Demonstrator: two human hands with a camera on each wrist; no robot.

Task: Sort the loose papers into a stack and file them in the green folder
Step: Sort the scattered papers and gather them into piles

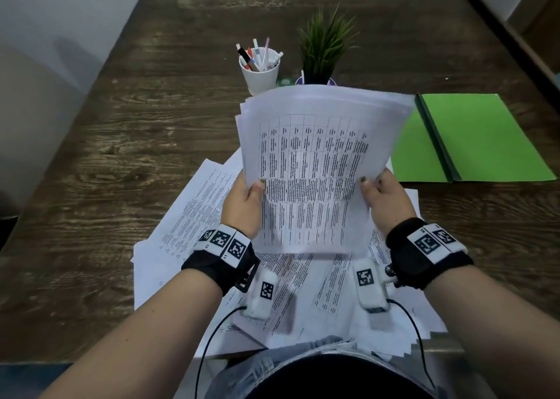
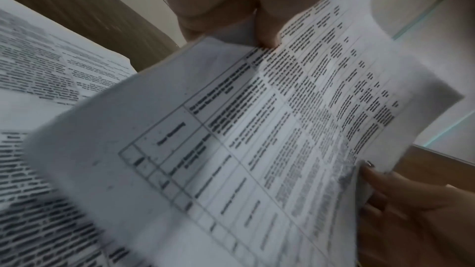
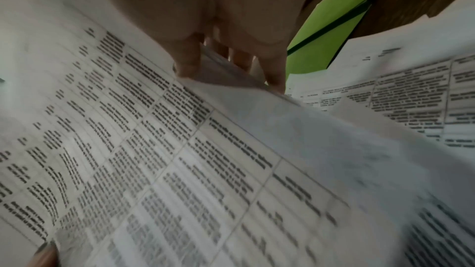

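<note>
Both hands hold a stack of printed papers above the table: the left hand pinches its left edge and the right hand grips its right edge. More loose papers lie spread beneath. The green folder lies open, right of the stack.

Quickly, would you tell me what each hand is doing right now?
Left hand: holds the left edge of the raised stack of white printed papers.
Right hand: holds the stack's right edge.
</note>
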